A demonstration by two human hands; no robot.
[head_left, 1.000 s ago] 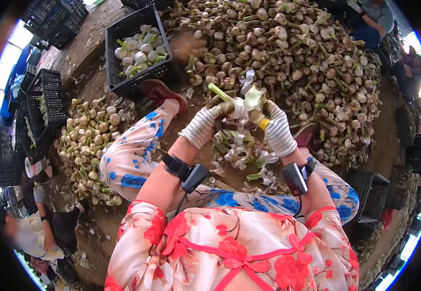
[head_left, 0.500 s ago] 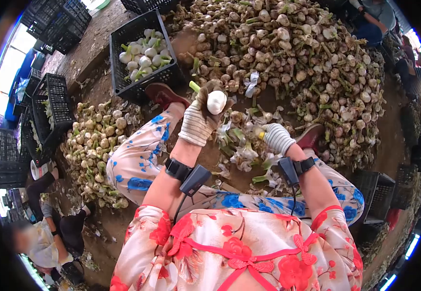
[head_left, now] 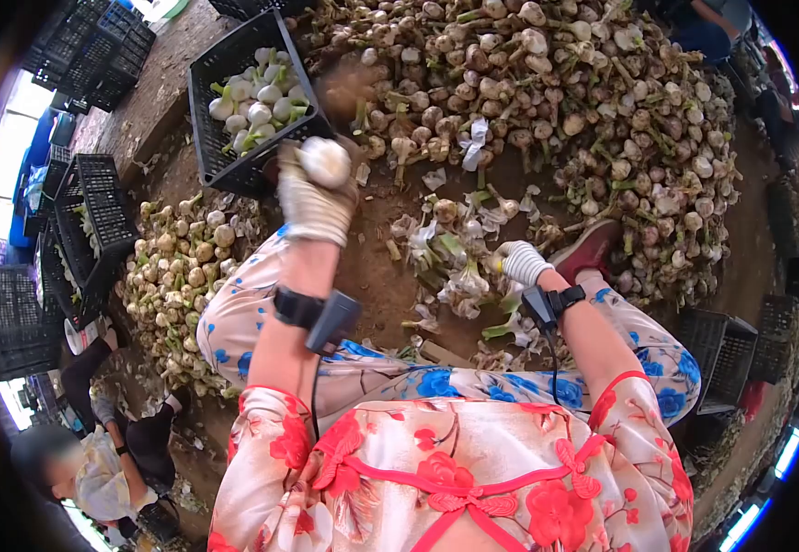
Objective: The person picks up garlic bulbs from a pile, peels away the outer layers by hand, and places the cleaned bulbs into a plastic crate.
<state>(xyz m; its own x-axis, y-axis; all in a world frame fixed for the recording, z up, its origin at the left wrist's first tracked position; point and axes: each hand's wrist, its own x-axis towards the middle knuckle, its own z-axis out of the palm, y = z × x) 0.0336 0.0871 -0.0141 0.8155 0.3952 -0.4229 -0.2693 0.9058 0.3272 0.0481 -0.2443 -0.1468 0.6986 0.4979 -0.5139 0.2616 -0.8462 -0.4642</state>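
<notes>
My left hand (head_left: 315,210), in a striped, soiled work glove, is closed on a clean white garlic bulb (head_left: 326,163). It is blurred by motion and close to the near corner of a black plastic crate (head_left: 199,138). Inside the crate lie peeled white garlic bulbs (head_left: 259,113) with green stems. My right hand (head_left: 523,263), also gloved, is closed beside the heap of garlic skins and cut stems (head_left: 459,271). A small yellow piece shows at its fingers; what it belongs to is hidden.
A large pile of unpeeled garlic (head_left: 510,83) spreads ahead and right. A smaller garlic pile (head_left: 179,285) lies left of my leg. Black crates (head_left: 96,212) stand at the left, another crate (head_left: 721,354) at the right. A person (head_left: 105,460) sits at lower left.
My left hand has moved left and up with the garlic bulb, from above the skins towards the crate. My right hand has stayed almost in place. The view has shifted slightly.
</notes>
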